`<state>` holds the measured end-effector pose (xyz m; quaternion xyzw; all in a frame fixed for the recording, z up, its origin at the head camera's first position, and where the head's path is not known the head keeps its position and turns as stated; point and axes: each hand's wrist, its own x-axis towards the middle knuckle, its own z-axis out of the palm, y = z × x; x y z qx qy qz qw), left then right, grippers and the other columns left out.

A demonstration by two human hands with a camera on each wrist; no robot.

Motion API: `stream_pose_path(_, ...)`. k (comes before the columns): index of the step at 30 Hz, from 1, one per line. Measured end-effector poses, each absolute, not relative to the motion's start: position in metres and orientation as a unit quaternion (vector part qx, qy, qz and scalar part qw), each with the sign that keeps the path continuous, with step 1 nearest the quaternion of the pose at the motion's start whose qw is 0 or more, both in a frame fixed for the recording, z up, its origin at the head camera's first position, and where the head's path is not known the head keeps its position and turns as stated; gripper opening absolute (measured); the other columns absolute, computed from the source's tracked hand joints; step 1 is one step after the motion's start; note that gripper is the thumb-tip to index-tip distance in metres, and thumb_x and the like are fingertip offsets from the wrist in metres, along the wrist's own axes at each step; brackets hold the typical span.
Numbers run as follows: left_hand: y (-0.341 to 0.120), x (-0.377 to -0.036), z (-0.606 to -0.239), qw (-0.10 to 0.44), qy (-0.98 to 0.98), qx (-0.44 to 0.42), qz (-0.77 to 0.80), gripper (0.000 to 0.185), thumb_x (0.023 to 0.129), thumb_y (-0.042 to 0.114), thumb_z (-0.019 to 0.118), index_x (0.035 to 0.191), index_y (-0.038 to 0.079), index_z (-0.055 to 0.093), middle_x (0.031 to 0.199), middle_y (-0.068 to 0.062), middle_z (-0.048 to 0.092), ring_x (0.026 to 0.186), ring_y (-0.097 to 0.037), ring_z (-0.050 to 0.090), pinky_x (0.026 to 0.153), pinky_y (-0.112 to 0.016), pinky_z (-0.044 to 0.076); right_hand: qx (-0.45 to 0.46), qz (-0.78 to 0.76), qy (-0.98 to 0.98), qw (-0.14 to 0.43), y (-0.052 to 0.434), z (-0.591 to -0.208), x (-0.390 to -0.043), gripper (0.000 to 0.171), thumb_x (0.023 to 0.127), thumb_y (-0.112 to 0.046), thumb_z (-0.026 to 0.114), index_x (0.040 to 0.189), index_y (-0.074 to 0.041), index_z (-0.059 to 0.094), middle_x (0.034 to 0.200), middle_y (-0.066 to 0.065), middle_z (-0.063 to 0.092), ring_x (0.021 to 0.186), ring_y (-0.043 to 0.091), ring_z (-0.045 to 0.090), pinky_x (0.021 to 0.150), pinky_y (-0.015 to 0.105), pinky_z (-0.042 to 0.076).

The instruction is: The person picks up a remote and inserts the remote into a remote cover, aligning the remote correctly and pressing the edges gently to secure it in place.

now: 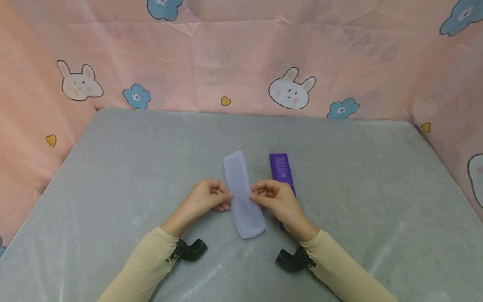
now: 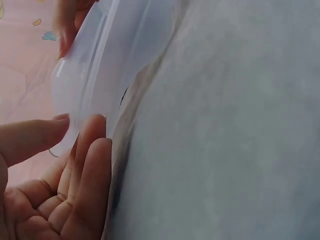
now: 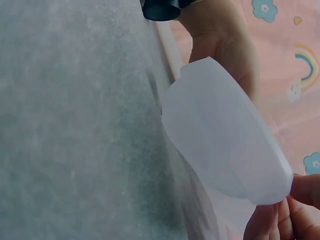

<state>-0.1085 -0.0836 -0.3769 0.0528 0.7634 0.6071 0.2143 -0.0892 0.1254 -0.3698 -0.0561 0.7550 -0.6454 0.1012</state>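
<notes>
A long, shallow, translucent plastic tray (image 1: 241,209) with rounded corners is held at a slight tilt over the grey table, between both hands. My left hand (image 1: 205,196) pinches its left long edge between thumb and fingers. Opposite, my right hand (image 1: 277,201) pinches the right long edge near the middle. The left wrist view shows the frosted tray (image 2: 92,70) edge-on, with the left thumb (image 2: 37,137) on one side and fingertips on the other. In the right wrist view the tray (image 3: 220,130) spans from one hand to the other.
A flat purple box (image 1: 280,165) with small pale print lies on the grey table (image 1: 132,167), partly hidden beneath the right hand. Black wrist mounts (image 1: 192,250) hang from both sleeves. A pink curtain (image 1: 226,58) with rabbits and flowers borders the table's back and sides.
</notes>
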Motion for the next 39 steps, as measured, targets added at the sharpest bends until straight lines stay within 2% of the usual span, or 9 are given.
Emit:
stream_pose_path(7,-0.079,-0.107,-0.377,0.216,0.739,0.042,0.636,0.013,0.088,0.001,0.063,0.09,-0.011,0.06,0.072,-0.01,0.067,0.063,-0.012,0.065,0.062,-0.029,0.058,-0.079,-0.666,0.736,0.096,0.126,-0.372,-0.089,0.019,0.082,0.003,0.068,0.099,0.011,0.065,0.082,0.009,0.066,0.072,0.011,0.062,0.067,0.021,0.053)
stream_pose_path(16,-0.075,-0.105,-0.375,0.243,0.693,0.047,0.677,0.023,0.094,0.009,0.057,0.099,-0.014,0.06,0.081,-0.016,0.069,0.069,-0.015,0.066,0.07,-0.033,0.058,-0.127,-0.662,0.729,0.12,0.123,-0.375,-0.086,0.02,0.083,0.001,0.068,0.102,0.009,0.065,0.091,0.016,0.066,0.075,0.012,0.063,0.069,0.023,0.053)
stream_pose_path(27,-0.072,-0.103,-0.374,0.233,0.707,0.05,0.666,0.024,0.093,0.011,0.057,0.098,-0.012,0.061,0.08,-0.014,0.068,0.068,-0.014,0.065,0.069,-0.033,0.058,-0.168,-0.655,0.724,0.135,0.12,-0.376,-0.084,0.02,0.084,0.001,0.067,0.104,0.007,0.066,0.097,0.012,0.064,0.082,0.015,0.061,0.071,0.025,0.054)
stream_pose_path(31,-0.075,-0.104,-0.373,0.199,0.739,0.079,0.639,0.019,0.092,0.005,0.055,0.097,-0.013,0.06,0.083,-0.018,0.068,0.068,-0.016,0.066,0.067,-0.033,0.058,-0.159,-0.66,0.721,0.14,0.12,-0.376,-0.084,0.021,0.086,-0.001,0.066,0.105,0.008,0.065,0.099,0.014,0.065,0.085,0.015,0.062,0.075,0.025,0.054)
stream_pose_path(35,-0.081,-0.106,-0.371,0.141,0.786,0.098,0.594,0.014,0.09,0.0,0.055,0.094,-0.011,0.062,0.082,-0.016,0.067,0.066,-0.012,0.063,0.06,-0.029,0.056,-0.096,-0.678,0.718,0.125,0.121,-0.374,-0.085,0.021,0.089,-0.005,0.064,0.105,0.009,0.064,0.098,0.015,0.066,0.086,0.014,0.062,0.076,0.026,0.053)
stream_pose_path(39,-0.085,-0.108,-0.369,0.113,0.794,0.108,0.587,0.012,0.089,-0.001,0.055,0.093,-0.01,0.062,0.083,-0.016,0.067,0.064,-0.007,0.06,0.057,-0.025,0.053,-0.04,-0.703,0.703,0.1,0.122,-0.373,-0.088,0.021,0.09,-0.001,0.06,0.105,0.013,0.061,0.097,0.014,0.065,0.084,0.014,0.062,0.077,0.027,0.054)
